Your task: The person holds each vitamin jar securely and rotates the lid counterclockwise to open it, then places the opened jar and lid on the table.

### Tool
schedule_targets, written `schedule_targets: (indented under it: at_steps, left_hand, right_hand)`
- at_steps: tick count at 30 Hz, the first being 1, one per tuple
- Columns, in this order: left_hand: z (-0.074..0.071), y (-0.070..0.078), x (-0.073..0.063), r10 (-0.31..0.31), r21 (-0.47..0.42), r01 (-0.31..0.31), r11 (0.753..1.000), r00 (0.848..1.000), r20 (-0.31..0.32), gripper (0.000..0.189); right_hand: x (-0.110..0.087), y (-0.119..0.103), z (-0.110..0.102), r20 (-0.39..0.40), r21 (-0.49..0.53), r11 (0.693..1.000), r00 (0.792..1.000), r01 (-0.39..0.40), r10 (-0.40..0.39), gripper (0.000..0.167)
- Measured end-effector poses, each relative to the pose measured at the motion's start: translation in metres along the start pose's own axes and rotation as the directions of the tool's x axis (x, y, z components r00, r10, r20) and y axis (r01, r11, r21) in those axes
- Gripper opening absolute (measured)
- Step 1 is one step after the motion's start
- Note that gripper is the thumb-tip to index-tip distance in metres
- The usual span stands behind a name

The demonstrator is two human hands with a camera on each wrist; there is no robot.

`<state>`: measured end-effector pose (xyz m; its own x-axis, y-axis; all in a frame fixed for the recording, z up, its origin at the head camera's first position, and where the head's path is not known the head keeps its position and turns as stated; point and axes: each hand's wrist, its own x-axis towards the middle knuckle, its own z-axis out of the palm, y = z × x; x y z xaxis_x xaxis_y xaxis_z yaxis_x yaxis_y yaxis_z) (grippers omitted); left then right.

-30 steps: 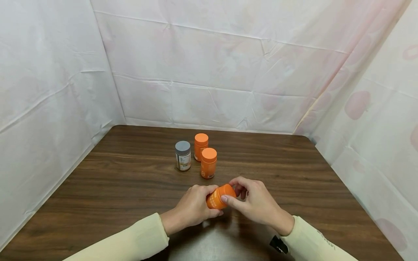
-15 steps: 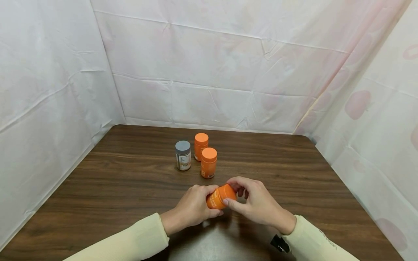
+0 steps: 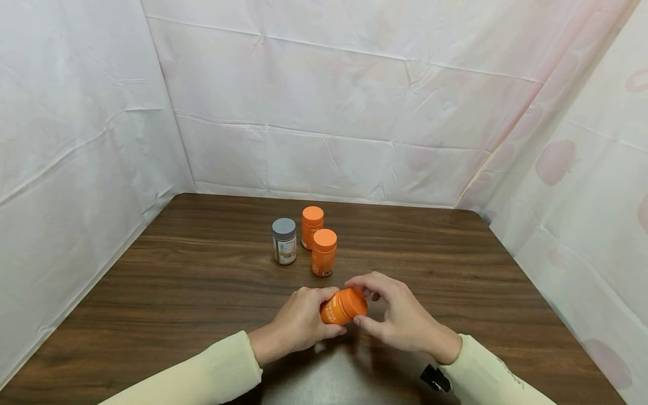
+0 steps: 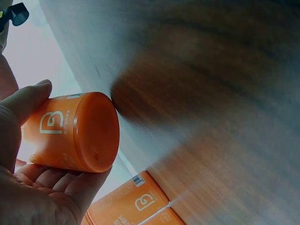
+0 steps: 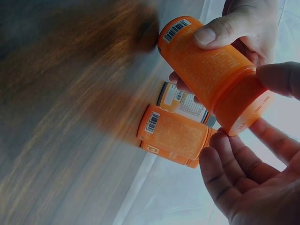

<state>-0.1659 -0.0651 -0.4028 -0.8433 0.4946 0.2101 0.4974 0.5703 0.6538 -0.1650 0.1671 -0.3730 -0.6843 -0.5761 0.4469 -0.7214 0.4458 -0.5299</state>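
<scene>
An orange supplement bottle (image 3: 331, 310) lies tilted in my left hand (image 3: 298, 319), its cap end pointing right and a little up. My left thumb and fingers grip its body from both sides; the left wrist view shows its round base (image 4: 97, 133). Around the orange cap (image 5: 243, 105) curl the thumb and fingers of my right hand (image 3: 402, 315), thumb at one edge and index finger at the other. The cap sits on the bottle. In the right wrist view the other right fingers (image 5: 225, 164) curl loosely just off the cap.
Beyond the hands, two more orange bottles stand upright, the front one (image 3: 323, 256) partly covering the back one (image 3: 311, 222). To their left stands a bottle with a grey cap (image 3: 284, 242). White sheeting (image 3: 324, 101) walls in the dark wooden table (image 3: 202, 292).
My right thumb has slid toward the near lower edge of the cap and the index finger has moved left over it. My left hand and the standing bottles stay put.
</scene>
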Motion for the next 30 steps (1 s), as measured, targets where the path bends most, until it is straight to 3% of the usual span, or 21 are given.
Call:
schedule_targets:
  at_steps: [12, 17, 30]
  left_hand:
    - [-0.0002, 0.0001, -0.0001, 0.006, 0.015, -0.006, 1.000, 1.000, -0.006, 0.043]
    - [0.0005, 0.0002, -0.0005, 0.006, 0.020, -0.006, 1.000, 1.000, -0.014, 0.040]
    - [0.0012, -0.0003, 0.0004, 0.009, 0.013, -0.009, 1.000, 1.000, -0.011, 0.038]
  right_hand:
    - [-0.0002, -0.0006, -0.0006, 0.015, 0.021, 0.998, 0.998, 0.056, -0.056, 0.062]
    - [-0.0007, 0.0001, 0.0007, 0.002, 0.022, 0.999, 1.000, 0.024, -0.024, 0.064]
    - [-0.0020, 0.0014, 0.0029, -0.070, -0.010, 0.997, 0.995, -0.073, 0.072, 0.050]
